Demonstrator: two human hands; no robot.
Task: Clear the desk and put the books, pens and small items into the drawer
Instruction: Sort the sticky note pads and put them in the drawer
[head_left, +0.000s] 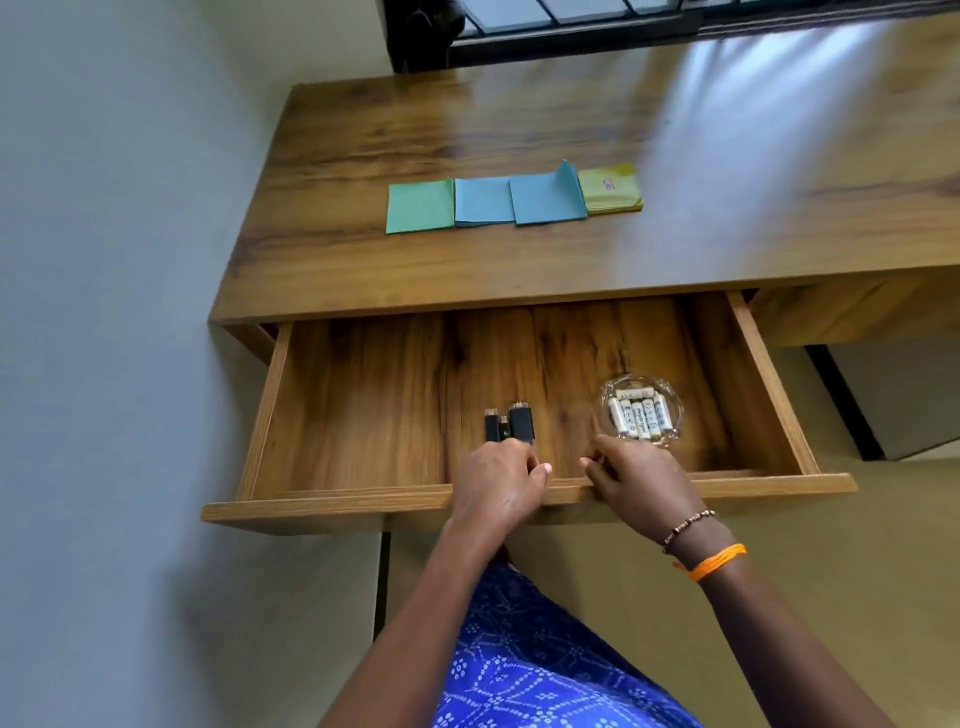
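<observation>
I see soft daylight from the window (545, 21) glaring on the desk (727, 130), wide-angle bending at edges, slight blur throughout.

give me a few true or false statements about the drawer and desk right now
1. The drawer is pulled open. True.
2. The glass dish of batteries sits on the desk top. False: it is inside the drawer.
3. Four paper pads lie in a row on the desk top. True.
4. The black sticks lie right of the dish. False: left of it.
5. The left hand is at the black sticks. True.
</observation>
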